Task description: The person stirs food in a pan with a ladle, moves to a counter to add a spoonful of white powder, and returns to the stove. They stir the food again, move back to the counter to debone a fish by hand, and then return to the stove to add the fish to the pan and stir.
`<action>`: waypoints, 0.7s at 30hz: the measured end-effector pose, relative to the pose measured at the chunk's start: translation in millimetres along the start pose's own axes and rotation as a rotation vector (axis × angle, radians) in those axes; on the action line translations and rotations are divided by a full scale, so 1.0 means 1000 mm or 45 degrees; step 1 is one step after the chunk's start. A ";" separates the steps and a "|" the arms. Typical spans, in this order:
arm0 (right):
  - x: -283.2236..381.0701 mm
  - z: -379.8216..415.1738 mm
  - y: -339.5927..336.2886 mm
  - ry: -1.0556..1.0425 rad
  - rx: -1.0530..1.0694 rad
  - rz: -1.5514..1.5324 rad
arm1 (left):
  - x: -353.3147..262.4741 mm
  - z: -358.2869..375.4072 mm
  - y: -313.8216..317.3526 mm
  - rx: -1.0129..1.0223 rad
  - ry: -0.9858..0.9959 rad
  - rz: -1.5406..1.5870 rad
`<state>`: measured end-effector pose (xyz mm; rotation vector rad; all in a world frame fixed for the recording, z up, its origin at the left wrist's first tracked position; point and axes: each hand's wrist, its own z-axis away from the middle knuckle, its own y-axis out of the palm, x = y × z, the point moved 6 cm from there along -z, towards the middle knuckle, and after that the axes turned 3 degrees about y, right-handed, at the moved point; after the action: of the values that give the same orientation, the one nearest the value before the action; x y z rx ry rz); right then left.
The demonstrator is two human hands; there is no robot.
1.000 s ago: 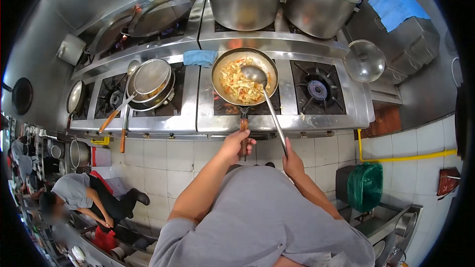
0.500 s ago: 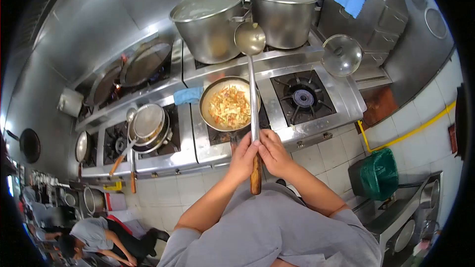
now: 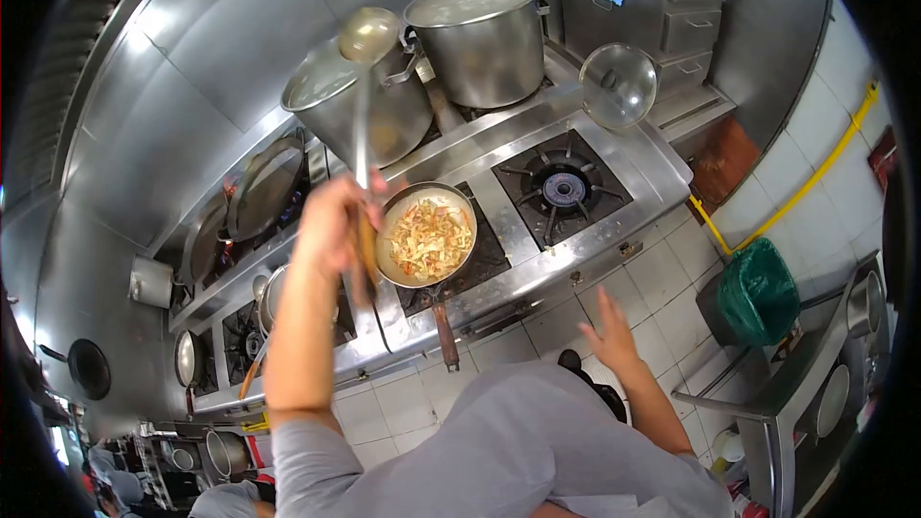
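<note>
My left hand (image 3: 334, 223), blurred by motion, is wrapped round the handle of a long metal ladle (image 3: 368, 36). Its bowl points up and away, in front of the large left stockpot, and its wooden grip hangs below my fist. Just right of that hand, a frying pan (image 3: 419, 194) rests on a burner with its wooden handle toward me. Shredded, pale yellow and orange food (image 3: 430, 238) fills the middle of the pan. My right hand (image 3: 614, 334) hangs over the floor at the stove's front, fingers apart and holding nothing.
Two large stockpots (image 3: 480, 53) of cloudy liquid stand behind. A bare burner (image 3: 562, 189) is to the right, with a glass lid (image 3: 619, 86) beyond it. Pans and a strainer occupy the left burners. A green-lined bin (image 3: 758, 293) stands at right; people are at lower left.
Both hands were together on the ladle's handle. My left hand has carried the ladle left; my right hand has let go and moved right. The view has shifted too.
</note>
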<state>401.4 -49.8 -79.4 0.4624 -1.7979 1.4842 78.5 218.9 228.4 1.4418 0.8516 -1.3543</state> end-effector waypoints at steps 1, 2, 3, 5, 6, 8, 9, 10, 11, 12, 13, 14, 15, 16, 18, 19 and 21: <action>-0.057 0.019 0.008 0.193 0.064 0.143 | -0.020 -0.029 -0.022 -0.050 0.083 -0.306; -0.109 0.048 0.013 0.522 0.256 0.374 | -0.037 -0.057 -0.043 -0.099 0.167 -0.611; -0.184 0.084 0.035 0.708 0.463 0.656 | -0.052 -0.081 -0.056 -0.163 0.169 -0.859; -0.261 0.159 0.049 1.007 0.879 0.791 | -0.072 -0.116 -0.067 -0.248 0.154 -1.122; -0.317 0.201 0.073 1.130 0.974 0.744 | -0.079 -0.129 -0.070 -0.272 0.136 -1.138; -0.337 0.263 0.082 1.323 1.116 0.600 | -0.091 -0.157 -0.083 -0.243 0.095 -1.321; -0.343 0.292 0.089 1.309 1.190 0.534 | -0.094 -0.168 -0.087 -0.220 0.050 -1.502; -0.342 0.312 0.092 1.307 1.239 0.479 | -0.098 -0.176 -0.089 -0.219 0.048 -1.503; -0.342 0.324 0.096 1.295 1.262 0.427 | -0.097 -0.182 -0.092 -0.198 -0.024 -1.499; -0.340 0.330 0.101 1.273 1.271 0.383 | -0.094 -0.186 -0.093 -0.177 -0.097 -1.496; -0.336 0.331 0.103 1.261 1.264 0.338 | -0.097 -0.173 -0.078 -0.179 -0.156 -1.474; -0.333 0.329 0.105 1.247 1.244 0.307 | -0.098 -0.163 -0.067 -0.178 -0.159 -1.477; -0.331 0.325 0.107 1.228 1.224 0.272 | -0.095 -0.152 -0.061 -0.247 -0.228 -1.074; -0.330 0.319 0.109 1.208 1.199 0.245 | -0.091 -0.144 -0.058 -0.310 -0.288 -0.668; -0.336 0.306 0.114 1.165 1.142 0.218 | -0.095 -0.139 -0.055 -0.222 -0.296 -0.325; -0.337 0.296 0.114 1.144 1.116 0.221 | -0.097 -0.137 -0.052 -0.133 -0.298 0.019; -0.337 0.277 0.113 1.118 1.098 0.225 | -0.105 -0.128 -0.057 -0.065 -0.275 0.193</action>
<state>458.4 -343.1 -417.0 0.0025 -0.4851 2.1052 50.9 369.1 313.9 1.2679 0.6201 -1.3347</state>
